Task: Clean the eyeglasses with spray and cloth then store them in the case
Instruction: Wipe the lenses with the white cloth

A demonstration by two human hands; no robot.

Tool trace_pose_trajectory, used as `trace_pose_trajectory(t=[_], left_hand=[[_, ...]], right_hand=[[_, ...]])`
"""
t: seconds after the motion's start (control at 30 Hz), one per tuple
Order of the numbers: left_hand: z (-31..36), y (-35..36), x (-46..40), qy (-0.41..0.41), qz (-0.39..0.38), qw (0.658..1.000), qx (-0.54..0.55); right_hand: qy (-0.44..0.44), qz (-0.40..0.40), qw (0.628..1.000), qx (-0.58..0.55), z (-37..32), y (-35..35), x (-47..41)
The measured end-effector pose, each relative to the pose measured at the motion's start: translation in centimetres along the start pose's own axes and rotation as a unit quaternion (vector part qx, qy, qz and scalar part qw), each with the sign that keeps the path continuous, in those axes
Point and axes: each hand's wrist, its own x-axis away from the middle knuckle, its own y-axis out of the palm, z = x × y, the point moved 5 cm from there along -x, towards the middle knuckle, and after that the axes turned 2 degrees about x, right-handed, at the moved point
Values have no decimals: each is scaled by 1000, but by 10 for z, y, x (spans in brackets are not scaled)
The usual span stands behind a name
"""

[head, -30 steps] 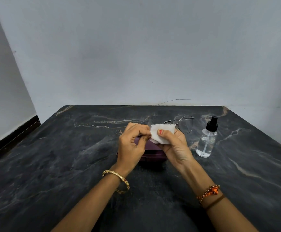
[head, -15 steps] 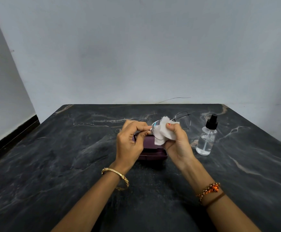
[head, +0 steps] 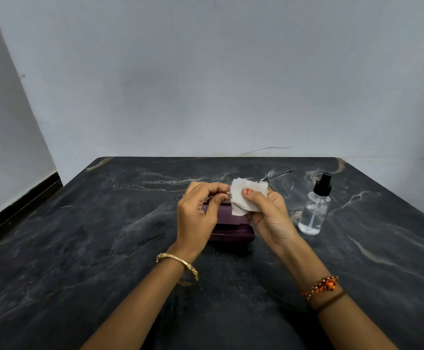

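Lens wiping over the case [head: 231,224]

The glasses [head: 281,181] are pinched by the left hand [head: 198,210]; the cloth [head: 246,197] is pressed by the right hand [head: 269,213]. The thin frame may be bent by excess pressure.

**Bench surface and items resting on it**

The bench [head: 79,248] is topped with dark grey marble streaked by pale veins. A purple case [head: 231,223] is laid flat near the centre. A clear spray bottle [head: 313,213] with a black pump head is stood upright just right of the case, apart from it.
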Motion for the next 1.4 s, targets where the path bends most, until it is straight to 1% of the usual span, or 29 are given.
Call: trace_pose_trajectory(t=[0.1, 0.23, 0.33, 0.47, 0.6, 0.8, 0.97, 1.13, 1.23, 1.3, 1.4], left_hand=[[-1, -1, -2, -3, -8, 1000, -11], [-1, 2, -3, 3, -29, 999, -39], [0, 0, -2, 25, -6, 997, -69], [1, -5, -1, 50, 31, 995, -86], [-1, -6, -2, 47, 37, 996, -70], [-6, -10, -2, 24, 58, 998, -32], [-11, -15, -2, 11, 87, 996, -22], [-26, -27, -8, -47, 156, 986, 27], [-32, -32, -11, -59, 182, 981, 41], [-34, -33, -12, -61, 190, 979, 50], [-37, -33, -12, -58, 193, 979, 44]], right_hand=[[-8, -21, 999, 43, -3, 1, 0], [1, -25, 995, 93, -9, -5, -1], [7, -31, 992, 119, -9, -3, 0], [22, -18, 995, 98, -7, 0, 2], [16, 5, 997, 80, -7, -2, 2], [-14, 13, 991, 135, -8, -6, 0], [-24, 18, 988, 151, -9, -9, -1], [-43, 79, 979, 180, -20, -24, -3], [-64, 148, 965, 208, -22, -36, -4], [-63, 201, 943, 259, -20, -46, -6], [-47, 253, 892, 371, -15, -63, -8]])
